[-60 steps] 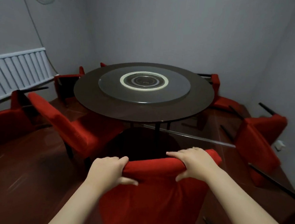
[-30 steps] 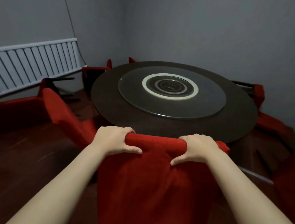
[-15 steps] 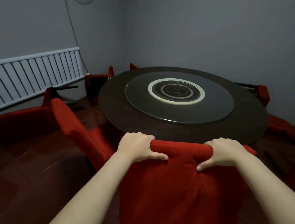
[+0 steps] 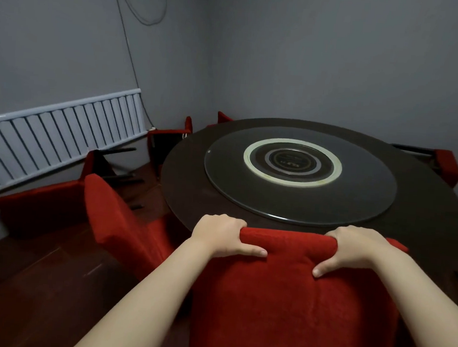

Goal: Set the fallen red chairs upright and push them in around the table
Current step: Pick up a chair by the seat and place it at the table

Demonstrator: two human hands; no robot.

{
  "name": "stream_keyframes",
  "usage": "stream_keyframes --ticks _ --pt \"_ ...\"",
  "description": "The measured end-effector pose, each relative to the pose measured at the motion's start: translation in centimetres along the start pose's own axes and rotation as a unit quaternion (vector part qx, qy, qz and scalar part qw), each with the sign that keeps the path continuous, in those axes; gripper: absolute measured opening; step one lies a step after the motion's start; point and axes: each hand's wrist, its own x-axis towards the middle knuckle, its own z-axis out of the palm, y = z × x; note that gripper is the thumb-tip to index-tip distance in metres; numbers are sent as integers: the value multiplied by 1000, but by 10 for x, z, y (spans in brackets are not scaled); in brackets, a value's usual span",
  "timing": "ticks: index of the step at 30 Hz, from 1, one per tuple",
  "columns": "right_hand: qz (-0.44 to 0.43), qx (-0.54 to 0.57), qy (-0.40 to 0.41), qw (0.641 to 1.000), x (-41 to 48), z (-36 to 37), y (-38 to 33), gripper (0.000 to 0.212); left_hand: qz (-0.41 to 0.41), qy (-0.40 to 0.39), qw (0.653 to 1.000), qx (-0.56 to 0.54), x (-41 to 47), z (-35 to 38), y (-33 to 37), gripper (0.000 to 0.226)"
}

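Observation:
An upright red chair (image 4: 289, 296) stands right in front of me, its top edge against the near rim of the round dark table (image 4: 182, 197). My left hand (image 4: 221, 235) grips the left end of the chair's backrest top, and my right hand (image 4: 353, 247) grips the right end. To the left, a second red chair (image 4: 120, 219) stands at the table's edge. Further left a fallen red chair (image 4: 41, 208) lies on the floor with black legs sticking out. Another fallen chair (image 4: 167, 146) lies by the far left rim, and one more (image 4: 447, 166) at the far right.
A glass turntable (image 4: 298, 178) with a pale ring sits on the table. A grey slatted panel (image 4: 55, 137) runs along the left wall. Dark wooden floor (image 4: 35, 289) spreads at lower left. Grey walls close in behind the table.
The chair in my hands has moved forward up to the table's rim, and I have stepped closer with it. Both hands keep their grip on the backrest.

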Motion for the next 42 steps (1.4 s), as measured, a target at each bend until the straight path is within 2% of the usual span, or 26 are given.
stream_keyframes --ticks 7,13,19,23,29,34,42 --pt "-36 8 31 999 79 -8 25 85 -11 -45 999 -5 80 1 -22 73" --pt "-43 17 44 998 86 -13 20 84 4 -74 997 -5 93 -6 -32 73" --pt "-8 47 61 997 50 -9 -15 77 60 -49 997 -1 68 -21 -48 60" --pt "-5 39 72 997 33 -1 -52 84 62 -39 997 17 38 -18 -71 70" --pt "-4 -1 132 991 31 18 -106 83 60 -6 998 31 4 -5 -114 66" --pt "15 10 125 992 45 7 -109 77 59 24 998 29 20 -4 -122 68" --pt "39 -13 152 988 74 4 -105 81 79 52 995 17 53 -2 -135 62"
